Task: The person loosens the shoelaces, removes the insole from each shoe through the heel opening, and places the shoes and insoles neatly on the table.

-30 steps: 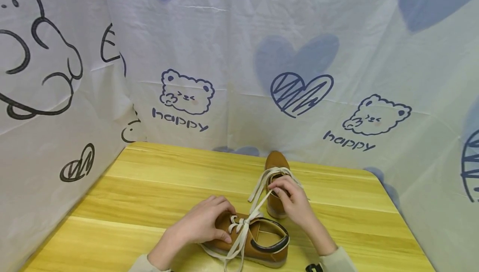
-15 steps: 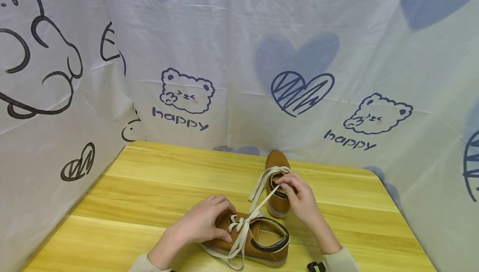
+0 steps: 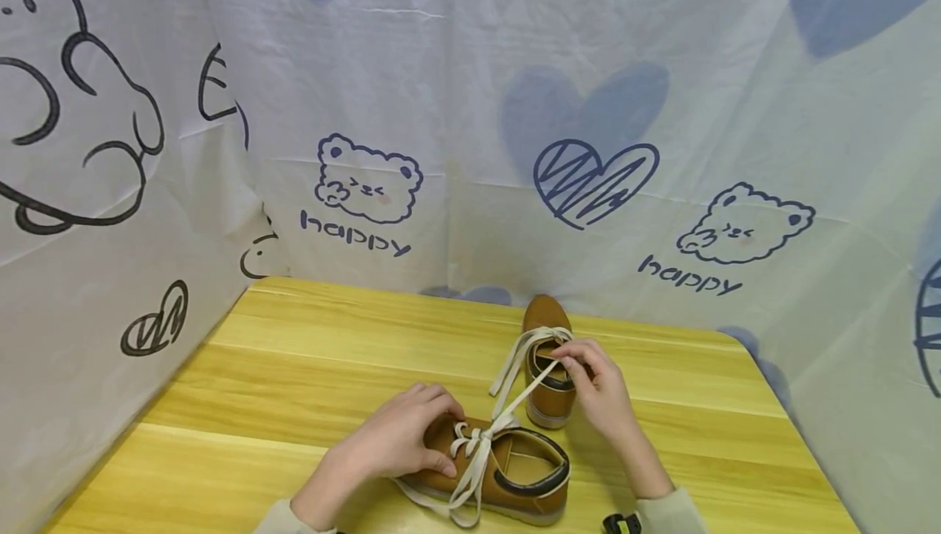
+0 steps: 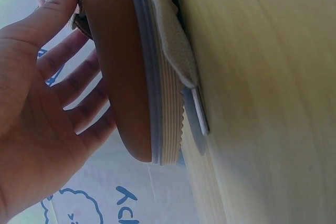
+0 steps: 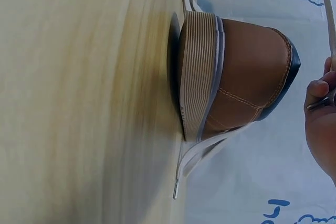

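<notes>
A brown lace-up shoe (image 3: 525,503) lies sideways on the table, toe to the left, its cream laces (image 3: 470,481) crossing in a knot at the throat. My left hand (image 3: 397,436) grips its toe end, thumb on the near side and fingers over the far side. In the left wrist view, a loose lace end (image 4: 181,59) hangs beside the sole. My right hand (image 3: 604,395) pinches one lace end (image 3: 532,387), drawn taut up and right from the knot. Its tip (image 5: 320,103) shows at the fingers in the right wrist view.
A second brown shoe (image 3: 546,315) stands behind, toe toward the patterned cloth (image 3: 456,215), its heel (image 5: 247,66) facing me. Its own laces (image 3: 507,362) hang down the sides. The wooden table (image 3: 279,371) meets the cloth at the back and left.
My right hand has moved slightly right, drawing the pinched lace end further from the knot. The lace loop at the near side has shifted a little. My left hand and both shoes stay put.
</notes>
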Motion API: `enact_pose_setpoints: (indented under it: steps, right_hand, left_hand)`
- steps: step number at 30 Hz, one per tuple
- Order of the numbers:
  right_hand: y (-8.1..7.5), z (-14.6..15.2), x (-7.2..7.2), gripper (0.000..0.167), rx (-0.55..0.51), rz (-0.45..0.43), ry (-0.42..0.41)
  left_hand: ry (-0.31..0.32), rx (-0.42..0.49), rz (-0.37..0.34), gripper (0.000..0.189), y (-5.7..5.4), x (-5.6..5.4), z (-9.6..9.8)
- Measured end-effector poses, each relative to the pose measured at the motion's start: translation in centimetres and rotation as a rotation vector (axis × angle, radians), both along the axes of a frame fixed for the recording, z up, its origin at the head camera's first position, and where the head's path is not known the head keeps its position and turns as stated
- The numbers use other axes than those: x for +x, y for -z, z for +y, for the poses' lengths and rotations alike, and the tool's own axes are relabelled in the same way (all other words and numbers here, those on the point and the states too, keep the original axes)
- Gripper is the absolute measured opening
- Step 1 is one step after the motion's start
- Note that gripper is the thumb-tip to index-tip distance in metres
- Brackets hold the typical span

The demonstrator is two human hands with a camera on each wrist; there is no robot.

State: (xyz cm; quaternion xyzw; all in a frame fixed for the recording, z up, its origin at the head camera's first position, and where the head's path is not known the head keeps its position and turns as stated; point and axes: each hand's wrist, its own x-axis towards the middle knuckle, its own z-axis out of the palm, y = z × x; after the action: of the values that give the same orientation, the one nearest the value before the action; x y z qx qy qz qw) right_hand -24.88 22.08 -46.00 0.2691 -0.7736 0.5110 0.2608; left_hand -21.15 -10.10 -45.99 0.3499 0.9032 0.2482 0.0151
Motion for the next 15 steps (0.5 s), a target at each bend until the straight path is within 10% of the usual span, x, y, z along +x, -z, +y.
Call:
enact_pose_setpoints:
  steps: [15]
  right_hand:
    - [0.2,1.1,-0.3,0.019,-0.057,-0.019,0.065]
  left_hand:
    - [0.000,-0.003,0.010,0.060,0.0,0.1,0.0]
